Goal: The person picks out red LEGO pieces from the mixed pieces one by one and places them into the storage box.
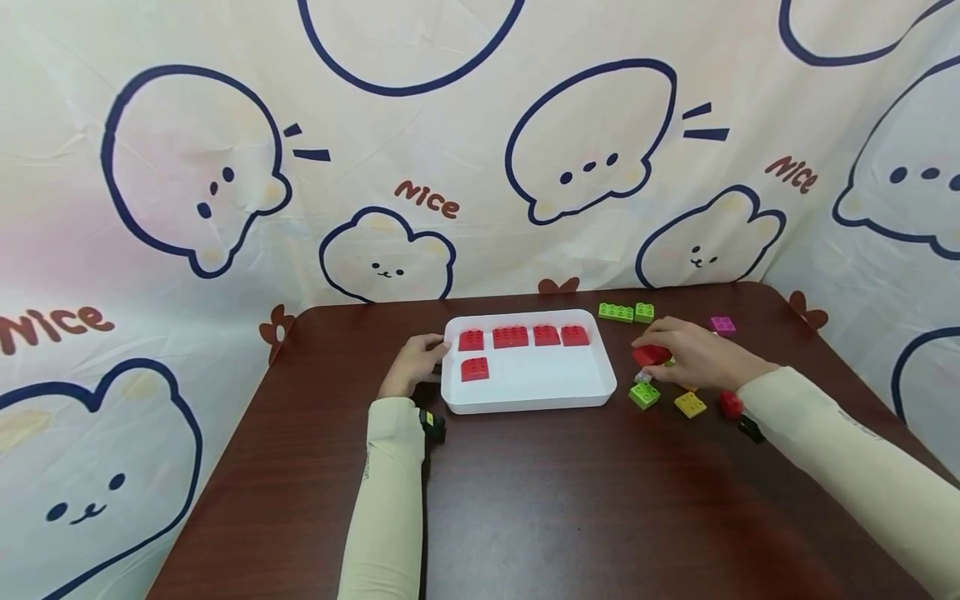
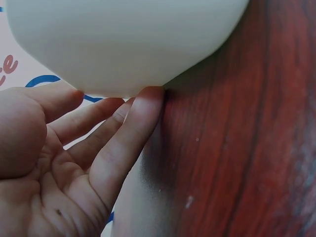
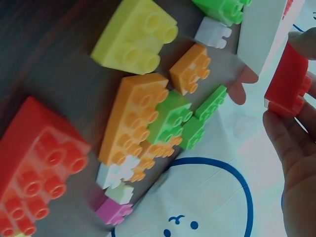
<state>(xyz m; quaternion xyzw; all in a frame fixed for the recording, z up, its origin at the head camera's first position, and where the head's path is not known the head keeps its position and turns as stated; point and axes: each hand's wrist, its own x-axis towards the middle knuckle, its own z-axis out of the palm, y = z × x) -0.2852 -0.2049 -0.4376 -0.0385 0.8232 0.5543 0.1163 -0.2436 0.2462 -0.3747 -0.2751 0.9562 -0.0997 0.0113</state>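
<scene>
At its left edge, the white tray [image 1: 540, 392] is held by my left hand [image 1: 414, 365], with the thumb at the rim. In the left wrist view the fingertips of that hand [image 2: 74, 173] meet the tray's outer wall [image 2: 123, 49]. Several red bricks [image 1: 511, 337] lie in the tray, mostly along its far side, with one red brick [image 1: 474, 369] nearer at the left. To the right of the tray, my right hand [image 1: 693, 354] pinches a red building brick [image 3: 288, 81] between thumb and fingers, above the table.
Loose bricks lie right of the tray: a lime green brick [image 1: 644, 395], a yellow brick [image 1: 690, 405], another red brick [image 1: 731, 405] by the right wrist, green bricks [image 1: 616, 312] and a magenta brick [image 1: 722, 325] farther back. Orange bricks [image 3: 131, 121] show in the right wrist view. A printed curtain [image 1: 480, 150] borders the table.
</scene>
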